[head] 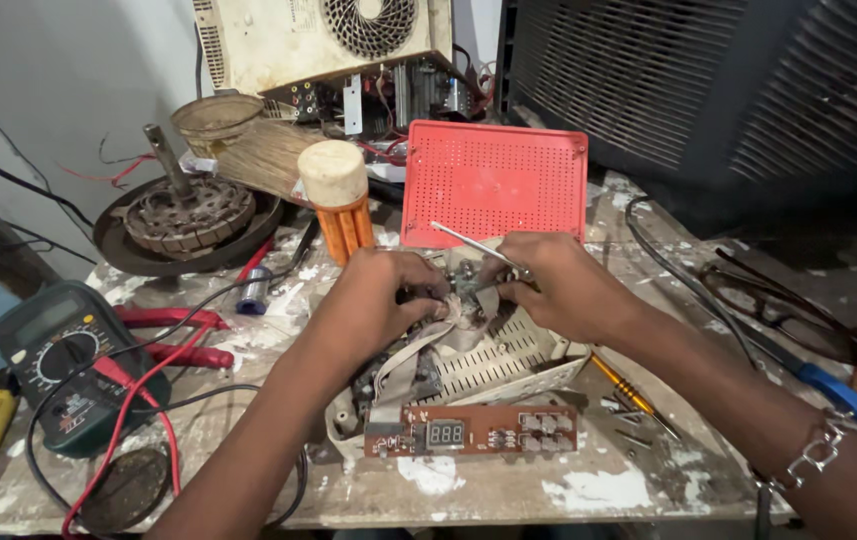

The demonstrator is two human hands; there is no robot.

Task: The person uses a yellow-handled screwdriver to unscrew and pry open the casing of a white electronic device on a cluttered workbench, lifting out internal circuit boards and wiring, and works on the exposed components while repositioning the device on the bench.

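While two hands grip one small part point(465, 285), one circuit board point(473, 432) lies near.

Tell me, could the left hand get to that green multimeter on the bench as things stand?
Probably yes. The left hand is busy on the small part over the opened white casing, but the multimeter lies on its own side of the bench, with only loose red and black leads draped between, nothing solid in the way.
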